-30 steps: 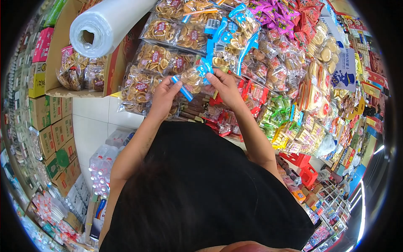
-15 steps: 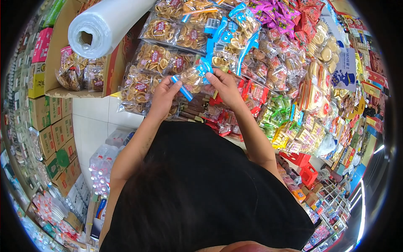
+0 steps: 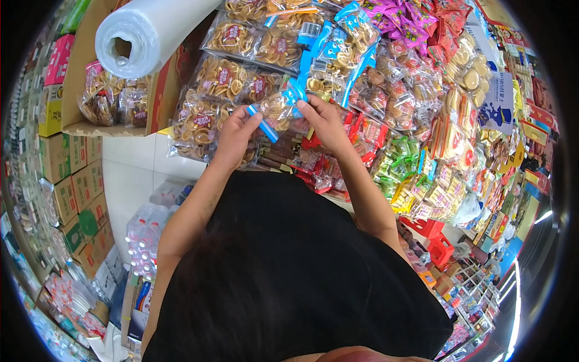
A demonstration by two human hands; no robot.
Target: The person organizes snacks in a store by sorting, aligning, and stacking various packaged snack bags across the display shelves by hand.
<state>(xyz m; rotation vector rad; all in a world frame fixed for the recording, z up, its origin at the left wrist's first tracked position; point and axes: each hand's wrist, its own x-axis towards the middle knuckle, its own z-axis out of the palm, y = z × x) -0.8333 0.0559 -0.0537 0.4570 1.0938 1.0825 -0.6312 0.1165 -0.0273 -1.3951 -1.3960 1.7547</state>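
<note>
Shows, at far left, a clear plastic roll [image 3: 158, 33] overlapping an open box [image 3: 158, 99]. Next, grips the blue-striped edge of a small snack bag [image 3: 279, 110] between thumb and fingers of the left hand [image 3: 237, 131]. Pinches its blue end in the closed fingers of the right hand [image 3: 326, 122]. Holds it between both hands, over packs [image 3: 226, 78] of brown snacks. Farther right, includes green packs [image 3: 395, 160] and a red stool [image 3: 441, 250].

Pale-blue panel [image 3: 502, 99] is showing sideways letters "ORSH", preceded by maybe an "H". Red labels [image 3: 229, 75] on snack bags [image 3: 210, 73] are carrying white Chinese characters, too small to read. Stacked cartons [image 3: 71, 192] are bearing print, also illegible.
</note>
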